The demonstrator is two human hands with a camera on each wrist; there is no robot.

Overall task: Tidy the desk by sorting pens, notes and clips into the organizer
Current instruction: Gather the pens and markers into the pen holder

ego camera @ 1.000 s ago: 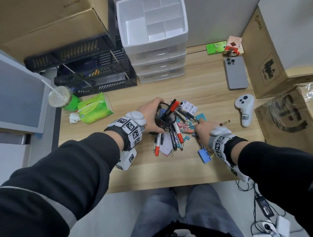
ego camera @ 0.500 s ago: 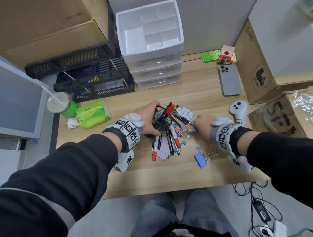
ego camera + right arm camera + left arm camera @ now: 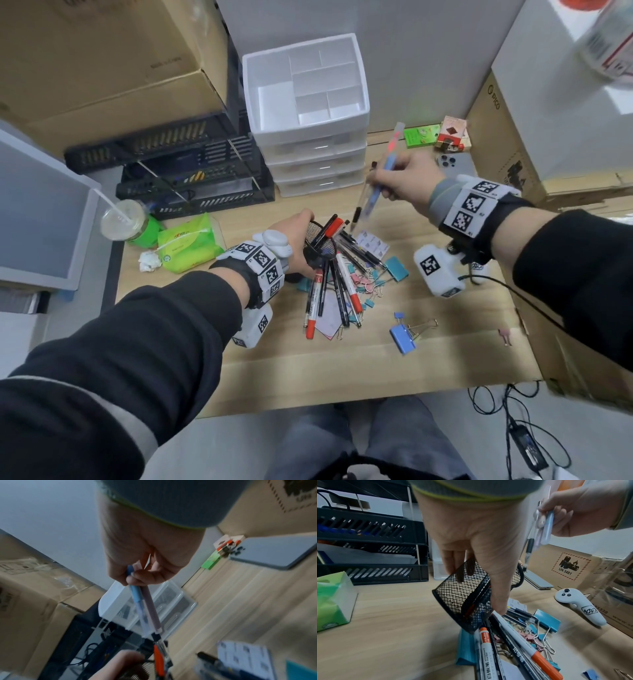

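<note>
My right hand [image 3: 399,178] is raised above the desk and grips a small bunch of pens [image 3: 375,186], tips down, in front of the white drawer organizer [image 3: 305,85]; the same pens [image 3: 145,605] show in the right wrist view. My left hand [image 3: 293,240] holds a tipped black mesh pen cup [image 3: 471,592] at the desk's middle. From the cup spill markers and pens [image 3: 329,291] over pink and teal binder clips [image 3: 368,282] and paper notes [image 3: 371,245]. A blue binder clip [image 3: 404,337] lies apart, nearer me.
Black paper trays [image 3: 191,178] stand left of the organizer. A green tissue pack [image 3: 186,245] and a lidded cup [image 3: 120,221] sit at the left. A phone [image 3: 455,164], small boxes [image 3: 452,133], a white controller [image 3: 580,605] and cardboard boxes [image 3: 507,137] crowd the right side.
My right hand has lifted off the pile with pens in its grip and moved up toward the organizer. My left hand keeps holding the mesh cup.
</note>
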